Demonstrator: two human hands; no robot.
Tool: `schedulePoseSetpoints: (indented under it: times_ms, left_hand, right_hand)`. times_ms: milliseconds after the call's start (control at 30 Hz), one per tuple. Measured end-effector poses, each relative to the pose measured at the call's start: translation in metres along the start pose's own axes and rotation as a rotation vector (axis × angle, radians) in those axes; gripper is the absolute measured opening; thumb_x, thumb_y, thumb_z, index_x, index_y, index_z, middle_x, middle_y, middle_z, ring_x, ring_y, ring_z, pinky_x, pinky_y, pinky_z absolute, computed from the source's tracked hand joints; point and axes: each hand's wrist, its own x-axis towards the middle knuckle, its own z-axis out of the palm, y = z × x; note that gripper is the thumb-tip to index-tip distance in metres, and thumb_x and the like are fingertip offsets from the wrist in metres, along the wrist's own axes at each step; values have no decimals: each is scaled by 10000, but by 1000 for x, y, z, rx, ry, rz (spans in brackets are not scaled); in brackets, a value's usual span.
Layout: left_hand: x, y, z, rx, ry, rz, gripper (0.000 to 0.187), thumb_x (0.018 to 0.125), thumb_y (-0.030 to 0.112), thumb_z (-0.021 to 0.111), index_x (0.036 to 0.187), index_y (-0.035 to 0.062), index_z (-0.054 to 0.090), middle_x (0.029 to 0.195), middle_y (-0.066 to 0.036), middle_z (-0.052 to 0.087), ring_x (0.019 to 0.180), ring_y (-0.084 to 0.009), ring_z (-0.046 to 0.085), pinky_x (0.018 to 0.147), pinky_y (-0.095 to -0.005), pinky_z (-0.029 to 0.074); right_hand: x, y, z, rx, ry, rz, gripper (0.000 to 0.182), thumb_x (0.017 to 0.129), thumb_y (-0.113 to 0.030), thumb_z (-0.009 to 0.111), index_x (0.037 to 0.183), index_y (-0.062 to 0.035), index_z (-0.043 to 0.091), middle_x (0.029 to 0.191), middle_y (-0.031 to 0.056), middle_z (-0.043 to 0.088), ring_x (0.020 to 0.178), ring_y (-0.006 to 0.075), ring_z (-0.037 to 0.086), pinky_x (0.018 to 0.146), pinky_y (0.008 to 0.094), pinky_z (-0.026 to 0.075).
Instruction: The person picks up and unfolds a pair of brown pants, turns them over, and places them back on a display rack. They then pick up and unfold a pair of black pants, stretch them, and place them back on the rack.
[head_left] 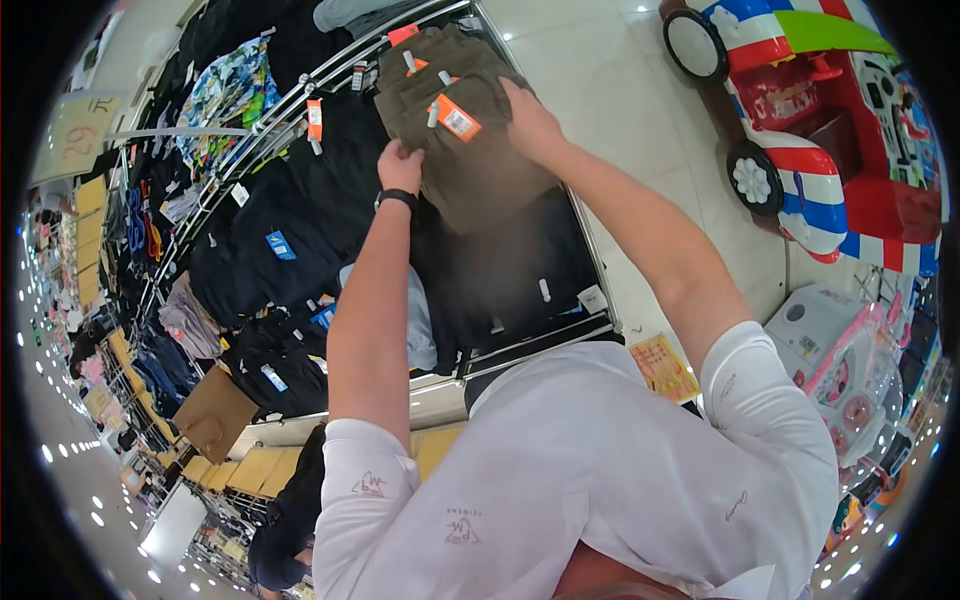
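The left hand (401, 167) pinches the left edge of the brown garment (480, 185), which lies on the upper part of the rack (590, 240), over dark clothes (440, 270); the right hand (531, 120) has its fingers at the opposite edge, though whether its thumb presses against them cannot be told. An uneven pull could crease the cloth or skew the layers beneath, and the orange tag (457, 118) on top might snag. Loose cloth near the rack's right rail could slide over its side.

Single wide head view, close above shirt (560, 460), facing forward and down at left hand (401, 167), right hand (533, 120).
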Motion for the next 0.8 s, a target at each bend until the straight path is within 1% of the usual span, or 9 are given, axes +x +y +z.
schedulePoseSetpoints:
  times_ms: [67,133,267,333,367,467,533,633,800]
  left_hand:
    - [-5,57,-15,78,24,-16,172,782,-4,722,941,-30,662,731,12,597,660,-85,525,659,-256,469]
    - [4,62,-15,-69,37,30,178,784,3,721,950,-27,666,744,2,618,666,-83,539,646,-256,468]
    - [16,49,-15,-62,75,52,187,786,50,738,938,-28,660,753,-12,629,670,-96,556,640,-276,474]
    - [16,40,-13,217,92,-9,294,747,179,769,911,-30,643,766,-109,653,715,-224,636,692,-344,499]
    - [16,33,-12,165,75,-50,343,730,234,782,889,-32,634,769,-133,645,721,-272,634,699,-360,498]
    - [16,28,-9,76,92,-79,309,739,207,773,880,-30,633,769,-132,647,716,-269,633,695,-357,496]
    - [21,34,-11,89,82,-83,293,747,198,767,874,-30,634,763,-133,645,712,-269,630,693,-357,494]
    - [38,29,-3,40,60,-74,270,764,180,754,894,-27,638,762,-127,644,714,-268,629,706,-362,498]
    - [28,45,-9,99,171,0,336,780,172,740,1027,-27,627,864,-141,653,789,-278,639,779,-375,514]
  right_hand:
    - [11,8,4,12,39,-56,729,802,0,522,1489,-116,308,1354,185,505,1249,374,493,978,447,462]
    - [20,10,2,44,151,-178,723,805,0,527,1485,-114,312,1326,183,521,1228,368,505,984,446,461]
    - [21,1,-8,113,203,-165,629,821,-47,528,1434,-75,392,1334,197,521,1241,371,507,1023,440,432]
    - [9,-9,-12,49,169,-32,668,799,-33,586,1437,-50,388,1385,177,472,1276,366,461,1042,415,430]
    - [-1,-12,-13,47,169,-38,668,799,-33,586,1437,-50,388,1385,177,472,1276,366,461,1042,415,430]
    - [-38,-14,1,-88,363,-283,648,814,-138,636,1425,-103,423,1453,172,418,1343,381,399,1067,458,397]
    - [-60,-12,16,-480,164,-505,728,796,-252,717,1452,-166,414,1517,143,340,1384,385,336,1066,488,391]
    - [-66,-17,24,-545,19,-591,799,770,-349,757,1474,-220,401,1572,120,250,1409,373,294,1054,494,394]
    - [-25,-13,29,-605,-175,-436,824,766,-458,741,1479,-225,400,1609,112,168,1432,341,270,1044,477,402]
